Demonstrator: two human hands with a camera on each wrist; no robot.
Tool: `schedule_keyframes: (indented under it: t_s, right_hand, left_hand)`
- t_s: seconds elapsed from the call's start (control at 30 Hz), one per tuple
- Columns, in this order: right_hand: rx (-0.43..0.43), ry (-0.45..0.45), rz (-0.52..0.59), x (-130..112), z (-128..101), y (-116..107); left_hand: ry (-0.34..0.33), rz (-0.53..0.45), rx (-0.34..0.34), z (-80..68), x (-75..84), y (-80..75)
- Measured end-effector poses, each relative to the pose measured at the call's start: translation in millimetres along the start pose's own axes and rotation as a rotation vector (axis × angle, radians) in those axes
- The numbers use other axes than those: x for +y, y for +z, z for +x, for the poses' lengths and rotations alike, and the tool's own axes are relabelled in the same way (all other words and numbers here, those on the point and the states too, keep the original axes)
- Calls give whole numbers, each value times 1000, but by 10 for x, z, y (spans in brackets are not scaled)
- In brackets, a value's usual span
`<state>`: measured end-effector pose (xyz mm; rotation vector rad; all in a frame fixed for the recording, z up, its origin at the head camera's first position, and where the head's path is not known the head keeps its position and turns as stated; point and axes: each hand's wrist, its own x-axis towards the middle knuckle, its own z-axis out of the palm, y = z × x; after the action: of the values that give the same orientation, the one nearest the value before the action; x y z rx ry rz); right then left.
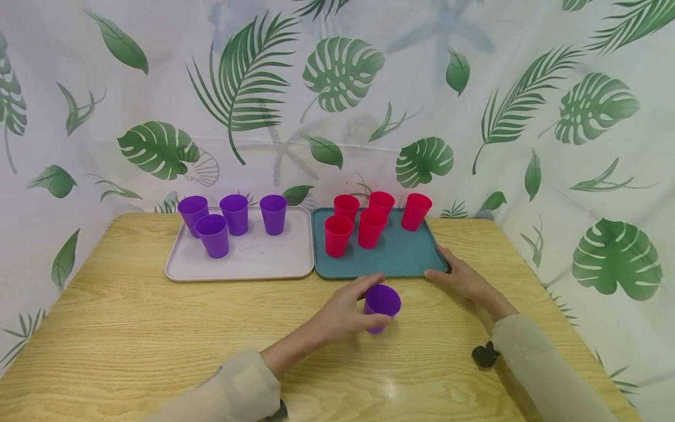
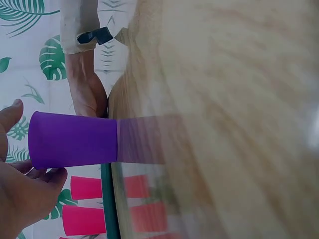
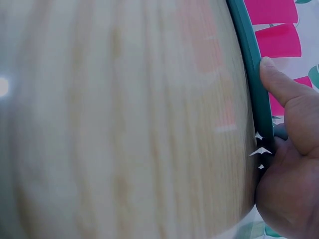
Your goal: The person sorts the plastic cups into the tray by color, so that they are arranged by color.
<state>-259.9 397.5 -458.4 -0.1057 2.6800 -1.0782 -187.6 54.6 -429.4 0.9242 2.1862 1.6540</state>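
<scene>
A purple cup (image 1: 382, 300) stands upright on the table in front of the teal tray, and its mirrored shape shows beside its base in the left wrist view. My left hand (image 1: 345, 313) holds it from the left, thumb on the near side and fingers on the far side, close to the rim. At the front right corner of the teal tray (image 1: 390, 268), my right hand (image 1: 464, 280) grips the edge. Its thumb lies along the tray's rim in the right wrist view; the other fingers are partly hidden by the tray.
Several red cups (image 1: 372, 227) stand upright on the teal tray. To its left, touching or nearly so, lies a white tray (image 1: 269, 266) with several purple cups (image 1: 213, 235). Both trays sit at the back of the wooden table (image 1: 158, 328), before a leaf-patterned cloth (image 1: 337, 146).
</scene>
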Motion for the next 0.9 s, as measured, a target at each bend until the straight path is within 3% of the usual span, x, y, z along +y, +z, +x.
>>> schedule_keyframes:
  t_s: [0.2, 0.43, 0.7, 0.9]
  right_hand:
    - [-1, -4, 4, -2, 0, 2]
    - [0, -7, 10, -18, 1, 4]
    - [-1, -4, 3, -33, -2, 10]
    - [1, 4, 1, -16, -6, 10]
  left_hand:
    - [6, 34, -10, -6, -31, 59]
    - [-33, 25, -5, -18, -20, 84]
    - [-42, 33, -6, -35, -7, 57]
    - [-71, 12, 33, -53, 16, -22]
